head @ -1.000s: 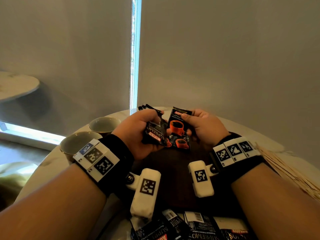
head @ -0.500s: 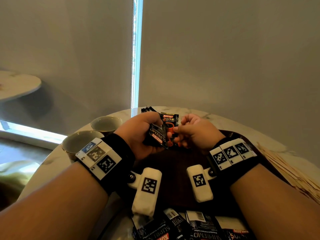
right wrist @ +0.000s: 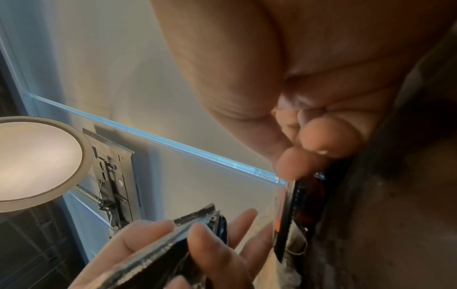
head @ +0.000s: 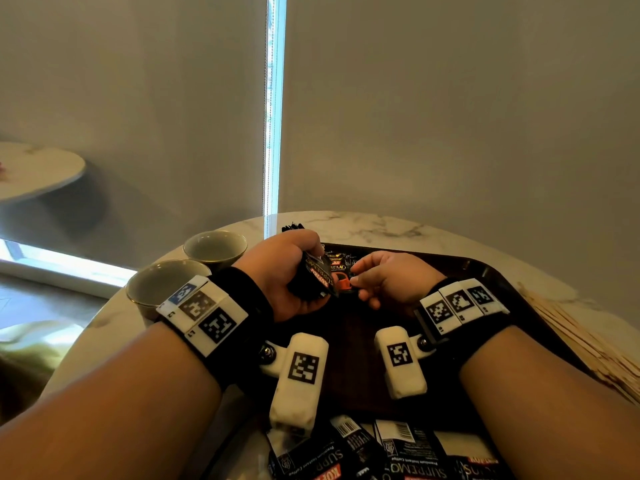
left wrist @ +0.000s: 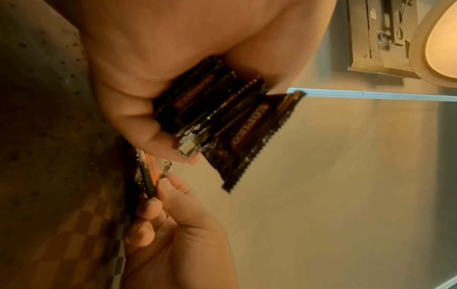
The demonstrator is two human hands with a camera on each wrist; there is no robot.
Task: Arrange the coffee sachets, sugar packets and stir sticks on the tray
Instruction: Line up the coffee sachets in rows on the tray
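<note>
My left hand (head: pixel 284 271) grips a fanned stack of black coffee sachets (head: pixel 317 275) over the far part of the dark tray (head: pixel 485 271). The left wrist view shows that stack (left wrist: pixel 222 117) wedged between thumb and fingers. Just right of it, my right hand (head: pixel 388 282) pinches the edge of one sachet (head: pixel 341 271), which lies low against the tray. The right wrist view shows thumb and fingertip (right wrist: pixel 294 164) on that sachet's edge (right wrist: pixel 287 215). Several more sachets (head: pixel 398 452) lie at the tray's near edge. Wooden stir sticks (head: pixel 588 344) lie on the table right of the tray.
Two empty ceramic cups (head: pixel 214 245) (head: pixel 162 284) stand on the marble table (head: pixel 363 226) left of the tray. A grey blind hangs close behind the table. A second round table (head: pixel 34 168) stands further off at the left.
My right hand has brought its single sachet down from an upright hold onto the far part of the tray. My left hand has kept its stack and stayed beside it.
</note>
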